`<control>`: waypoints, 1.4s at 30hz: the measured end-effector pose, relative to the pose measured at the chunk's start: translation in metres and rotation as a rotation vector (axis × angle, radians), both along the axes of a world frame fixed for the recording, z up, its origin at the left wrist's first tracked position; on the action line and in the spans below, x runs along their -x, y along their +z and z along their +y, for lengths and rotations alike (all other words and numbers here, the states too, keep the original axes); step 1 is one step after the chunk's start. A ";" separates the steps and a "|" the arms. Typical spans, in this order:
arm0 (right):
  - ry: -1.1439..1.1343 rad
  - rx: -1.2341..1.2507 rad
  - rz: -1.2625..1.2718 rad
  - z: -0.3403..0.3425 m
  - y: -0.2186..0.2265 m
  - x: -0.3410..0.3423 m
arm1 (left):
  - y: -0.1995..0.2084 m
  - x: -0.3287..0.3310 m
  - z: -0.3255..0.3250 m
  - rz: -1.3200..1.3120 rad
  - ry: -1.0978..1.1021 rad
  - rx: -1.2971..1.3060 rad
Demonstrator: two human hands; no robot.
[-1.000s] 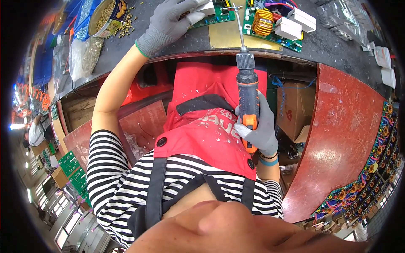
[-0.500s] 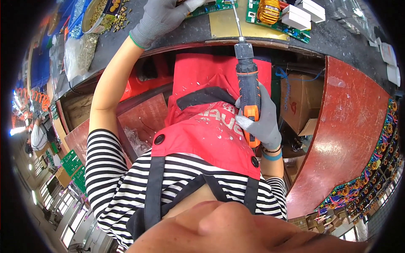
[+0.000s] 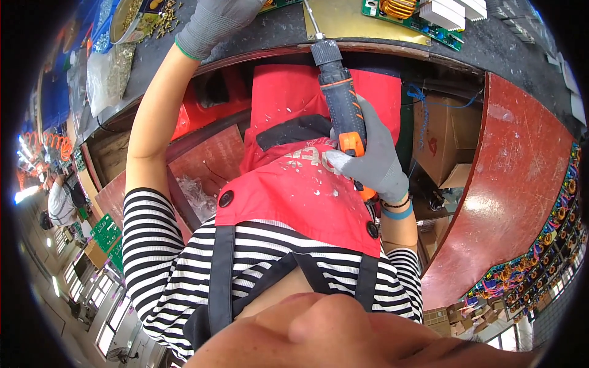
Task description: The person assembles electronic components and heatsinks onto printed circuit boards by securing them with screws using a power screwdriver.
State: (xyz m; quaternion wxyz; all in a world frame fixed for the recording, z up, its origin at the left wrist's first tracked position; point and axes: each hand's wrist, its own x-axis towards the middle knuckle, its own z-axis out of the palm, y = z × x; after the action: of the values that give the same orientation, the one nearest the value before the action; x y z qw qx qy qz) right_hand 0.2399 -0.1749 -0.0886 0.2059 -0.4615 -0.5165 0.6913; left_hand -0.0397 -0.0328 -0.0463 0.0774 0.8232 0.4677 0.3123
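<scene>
My right hand [image 3: 381, 150], in a grey glove, is wrapped round an orange and black cordless screwdriver [image 3: 343, 101]. Its long bit [image 3: 311, 19] points up and slightly left, over the bench's front edge; the tip runs out at the top of the picture. My left hand [image 3: 224, 23], also gloved in grey, is at the top left over the bench, close to a green circuit board [image 3: 277, 4] that is mostly cut off. The left fingers are largely beyond the top edge. Right of the bit lies another green circuit board [image 3: 453, 38] with a copper-wound coil [image 3: 397, 7] and white heat sinks [image 3: 443, 15].
A brass-coloured plate [image 3: 368, 27] lies on the dark bench [image 3: 270, 37]. Small screws [image 3: 161, 23] are scattered at the left, beside a clear plastic bag [image 3: 110, 76]. A red panel [image 3: 509, 165] stands right; cardboard boxes [image 3: 451, 138] sit under the bench.
The screwdriver has swung left, its bit now tilting up-left. My left hand has moved slightly up and left, its fingers passing out of view. The bench sits higher in the picture.
</scene>
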 end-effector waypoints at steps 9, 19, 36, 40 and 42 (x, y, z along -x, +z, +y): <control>0.010 -0.208 -0.170 -0.005 0.002 0.010 | 0.005 -0.004 -0.002 -0.054 0.013 0.058; -0.075 -0.250 -0.124 -0.014 0.002 0.024 | -0.008 -0.008 -0.002 0.177 0.007 -0.135; -0.057 -0.204 -0.231 -0.016 0.017 0.039 | -0.014 -0.011 0.000 0.168 0.083 -0.220; -0.039 -0.208 -0.239 -0.015 0.015 0.036 | -0.014 -0.013 -0.002 0.210 0.115 -0.292; -0.053 -0.273 -0.175 -0.016 0.009 0.029 | -0.013 -0.013 -0.001 0.172 0.082 -0.222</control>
State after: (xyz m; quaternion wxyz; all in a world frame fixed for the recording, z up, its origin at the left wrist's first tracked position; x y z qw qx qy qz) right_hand 0.2111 -0.1906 -0.0794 0.2391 -0.5009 -0.6092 0.5664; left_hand -0.0266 -0.0336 -0.0589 -0.0673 0.8307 0.4684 0.2933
